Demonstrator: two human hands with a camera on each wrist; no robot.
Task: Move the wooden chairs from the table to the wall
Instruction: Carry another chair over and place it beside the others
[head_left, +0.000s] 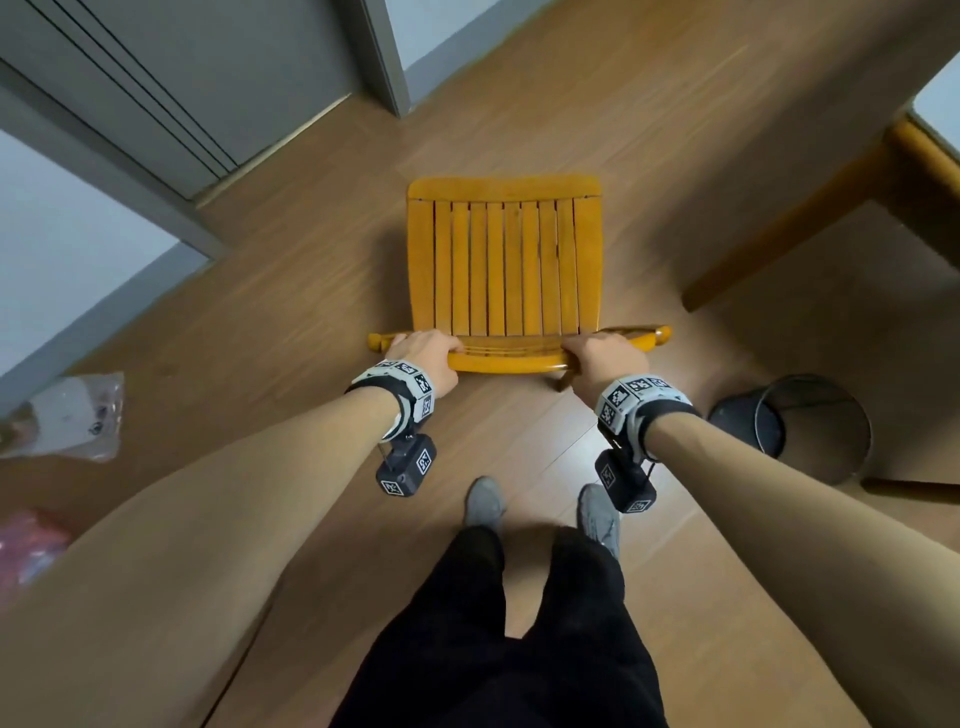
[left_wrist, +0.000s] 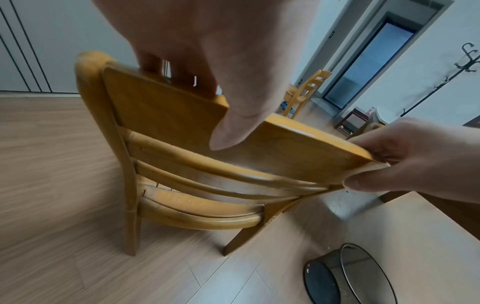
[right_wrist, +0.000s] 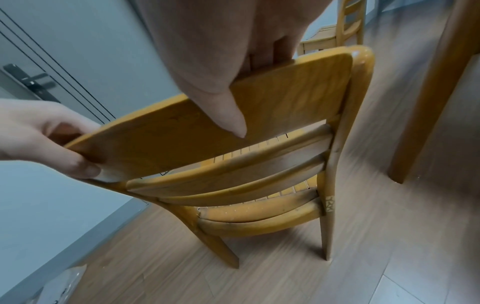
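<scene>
A yellow wooden chair (head_left: 504, 265) with a slatted seat stands in front of me, its back towards me. My left hand (head_left: 423, 348) grips the left end of its top rail and my right hand (head_left: 602, 356) grips the right end. In the left wrist view my left hand (left_wrist: 202, 82) has fingers over the rail's top and the thumb on its back face. The right hand (right_wrist: 233, 72) holds the same way in the right wrist view. The wall (head_left: 62, 249) with a grey skirting is to the left. A second wooden chair (right_wrist: 337, 30) stands farther off.
The wooden table's leg (head_left: 779, 228) stands to the right of the chair. A black mesh waste bin (head_left: 810, 426) sits on the floor at my right. Plastic bags (head_left: 67, 415) lie by the wall at left. A grey door (head_left: 182, 78) is ahead on the left.
</scene>
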